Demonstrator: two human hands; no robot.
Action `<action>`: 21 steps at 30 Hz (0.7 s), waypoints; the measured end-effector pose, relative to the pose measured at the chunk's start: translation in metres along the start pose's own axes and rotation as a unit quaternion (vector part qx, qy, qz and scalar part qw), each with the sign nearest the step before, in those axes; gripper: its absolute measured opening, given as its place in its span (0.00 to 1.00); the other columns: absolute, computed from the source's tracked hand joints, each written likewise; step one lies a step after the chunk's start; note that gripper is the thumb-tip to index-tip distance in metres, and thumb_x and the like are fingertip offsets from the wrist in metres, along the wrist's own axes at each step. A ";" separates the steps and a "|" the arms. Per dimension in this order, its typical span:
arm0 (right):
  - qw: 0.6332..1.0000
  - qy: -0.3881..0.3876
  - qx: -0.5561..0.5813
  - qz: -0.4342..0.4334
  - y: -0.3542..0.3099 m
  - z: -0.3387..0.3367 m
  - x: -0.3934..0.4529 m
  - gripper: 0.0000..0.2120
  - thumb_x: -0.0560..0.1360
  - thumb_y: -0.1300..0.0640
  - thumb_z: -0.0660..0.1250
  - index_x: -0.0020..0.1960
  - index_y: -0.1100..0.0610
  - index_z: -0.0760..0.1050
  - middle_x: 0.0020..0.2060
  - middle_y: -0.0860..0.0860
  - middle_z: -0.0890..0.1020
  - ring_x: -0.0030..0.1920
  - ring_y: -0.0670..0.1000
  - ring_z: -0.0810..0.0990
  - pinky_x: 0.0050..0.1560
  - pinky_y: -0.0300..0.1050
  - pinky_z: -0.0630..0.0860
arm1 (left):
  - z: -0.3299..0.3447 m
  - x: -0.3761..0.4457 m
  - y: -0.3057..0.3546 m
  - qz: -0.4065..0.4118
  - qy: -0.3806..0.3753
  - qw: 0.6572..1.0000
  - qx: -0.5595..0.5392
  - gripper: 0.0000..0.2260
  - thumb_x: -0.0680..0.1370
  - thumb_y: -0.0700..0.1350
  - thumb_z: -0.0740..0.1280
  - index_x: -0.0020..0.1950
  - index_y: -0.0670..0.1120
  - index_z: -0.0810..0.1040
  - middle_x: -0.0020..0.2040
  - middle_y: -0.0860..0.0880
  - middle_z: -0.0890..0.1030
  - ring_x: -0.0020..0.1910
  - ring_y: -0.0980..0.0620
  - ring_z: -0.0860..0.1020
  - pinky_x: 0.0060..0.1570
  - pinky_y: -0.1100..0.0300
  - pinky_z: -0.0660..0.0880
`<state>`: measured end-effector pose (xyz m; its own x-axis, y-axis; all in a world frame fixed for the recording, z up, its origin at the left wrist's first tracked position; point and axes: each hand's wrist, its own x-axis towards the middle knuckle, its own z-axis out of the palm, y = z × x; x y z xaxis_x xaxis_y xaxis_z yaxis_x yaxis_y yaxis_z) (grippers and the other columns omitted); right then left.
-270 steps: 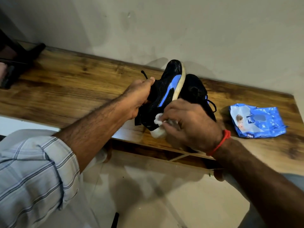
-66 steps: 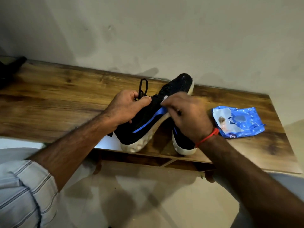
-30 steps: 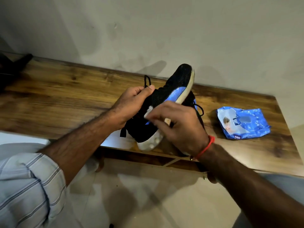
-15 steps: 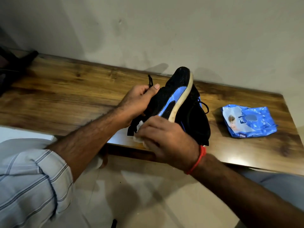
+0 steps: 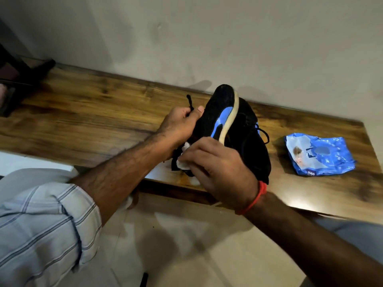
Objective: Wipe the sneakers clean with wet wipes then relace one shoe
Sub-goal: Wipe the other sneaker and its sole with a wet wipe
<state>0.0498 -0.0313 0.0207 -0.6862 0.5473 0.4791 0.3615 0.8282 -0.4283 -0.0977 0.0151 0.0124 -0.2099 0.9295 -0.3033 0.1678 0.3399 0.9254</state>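
A black sneaker (image 5: 217, 112) with a blue side panel and cream sole edge is held tilted on its side, toe up, above the wooden bench (image 5: 93, 117). My left hand (image 5: 182, 123) grips its upper, with a black lace end sticking up beside my thumb. My right hand (image 5: 215, 164) holds a white wet wipe (image 5: 183, 160) against the heel end of the shoe. The second black sneaker (image 5: 255, 150) lies on the bench right behind it, partly hidden.
A blue wet wipes pack (image 5: 319, 156) lies on the bench to the right. A dark object (image 5: 20, 79) sits at the bench's far left end. The wall runs close behind the bench. Tiled floor lies below.
Over the last second my right hand slid the wipe down the sneaker from its side toward the heel. My left hand kept its grip as the shoe tilted further upright.
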 end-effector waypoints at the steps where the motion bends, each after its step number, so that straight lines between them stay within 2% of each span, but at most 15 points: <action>1: 1.000 -0.012 -0.013 -0.021 -0.001 0.002 0.000 0.05 0.75 0.68 0.71 0.50 0.62 0.83 0.45 0.56 0.82 0.47 0.54 0.81 0.52 0.45 0.77 | 0.001 0.000 0.000 -0.004 0.003 1.000 0.000 0.19 0.83 0.55 0.63 0.36 0.47 0.77 0.25 0.57 0.75 0.24 0.59 0.71 0.28 0.62 0.66; 3: 0.999 -0.001 -0.037 -0.010 0.014 -0.006 0.004 0.06 0.74 0.69 0.71 0.50 0.62 0.83 0.45 0.56 0.81 0.46 0.54 0.80 0.52 0.45 0.77 | 0.001 0.001 0.002 -0.013 0.009 1.000 -0.016 0.19 0.84 0.55 0.63 0.36 0.48 0.76 0.25 0.57 0.75 0.24 0.58 0.72 0.29 0.62 0.67; 7: 0.990 0.033 -0.064 0.121 0.052 -0.030 0.008 0.06 0.73 0.67 0.71 0.48 0.59 0.84 0.43 0.53 0.81 0.44 0.51 0.81 0.50 0.37 0.74 | 0.002 -0.003 0.009 -0.043 0.004 0.997 -0.065 0.17 0.85 0.52 0.61 0.39 0.47 0.74 0.21 0.59 0.73 0.18 0.62 0.70 0.21 0.70 0.64; 9: 0.983 0.040 -0.034 0.177 0.060 -0.036 0.006 0.06 0.73 0.64 0.72 0.48 0.55 0.85 0.43 0.49 0.82 0.43 0.45 0.80 0.48 0.33 0.73 | -0.002 -0.003 0.011 -0.064 -0.013 0.994 -0.084 0.15 0.85 0.53 0.61 0.44 0.46 0.77 0.29 0.55 0.80 0.23 0.59 0.76 0.27 0.69 0.70; 11: 0.973 0.060 0.015 0.220 0.060 -0.036 0.005 0.06 0.74 0.62 0.72 0.48 0.53 0.84 0.44 0.45 0.82 0.45 0.42 0.80 0.48 0.32 0.73 | -0.008 0.000 0.012 -0.083 -0.026 0.993 -0.080 0.14 0.84 0.55 0.63 0.49 0.46 0.79 0.43 0.47 0.85 0.36 0.50 0.81 0.41 0.59 0.73; 12: 0.969 0.069 0.039 0.235 0.058 -0.034 0.004 0.06 0.74 0.61 0.72 0.48 0.52 0.84 0.44 0.44 0.82 0.46 0.42 0.80 0.49 0.34 0.74 | -0.011 0.001 0.013 -0.089 -0.032 0.993 -0.072 0.14 0.83 0.56 0.64 0.47 0.46 0.79 0.45 0.46 0.85 0.41 0.47 0.81 0.45 0.54 0.72; 14: 0.963 0.070 0.072 0.249 0.054 -0.029 0.002 0.06 0.75 0.61 0.72 0.48 0.52 0.84 0.45 0.43 0.82 0.48 0.42 0.81 0.52 0.39 0.76 | -0.015 0.001 0.015 -0.092 -0.057 0.993 -0.054 0.13 0.81 0.55 0.68 0.44 0.47 0.78 0.41 0.49 0.84 0.40 0.48 0.81 0.47 0.50 0.73; 16: 0.962 0.058 0.087 0.254 0.051 -0.025 0.000 0.06 0.76 0.61 0.71 0.50 0.53 0.83 0.46 0.43 0.82 0.50 0.41 0.80 0.54 0.39 0.77 | -0.018 -0.001 0.017 -0.084 -0.096 0.991 -0.044 0.09 0.81 0.51 0.70 0.49 0.46 0.80 0.43 0.50 0.86 0.39 0.51 0.84 0.50 0.52 0.76; 18: 0.960 0.059 0.095 0.256 0.049 -0.023 0.001 0.06 0.76 0.61 0.70 0.51 0.53 0.83 0.47 0.43 0.82 0.52 0.41 0.80 0.55 0.40 0.77 | -0.020 -0.004 0.019 -0.085 -0.117 0.988 -0.045 0.08 0.79 0.47 0.72 0.55 0.45 0.81 0.47 0.48 0.87 0.43 0.50 0.86 0.50 0.54 0.80; 21: 0.961 0.085 0.117 0.234 0.039 -0.025 0.004 0.06 0.76 0.61 0.71 0.52 0.54 0.83 0.49 0.46 0.82 0.53 0.43 0.80 0.57 0.44 0.77 | -0.020 -0.002 0.018 -0.083 -0.108 0.989 -0.062 0.08 0.78 0.44 0.74 0.55 0.44 0.81 0.47 0.47 0.87 0.47 0.49 0.86 0.51 0.54 0.82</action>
<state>0.0774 0.0066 0.0250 -0.3621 0.8819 0.3020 0.4406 0.4474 -0.7782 -0.1139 0.0169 0.0342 -0.0120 0.8757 -0.4828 0.0269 0.4829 0.8753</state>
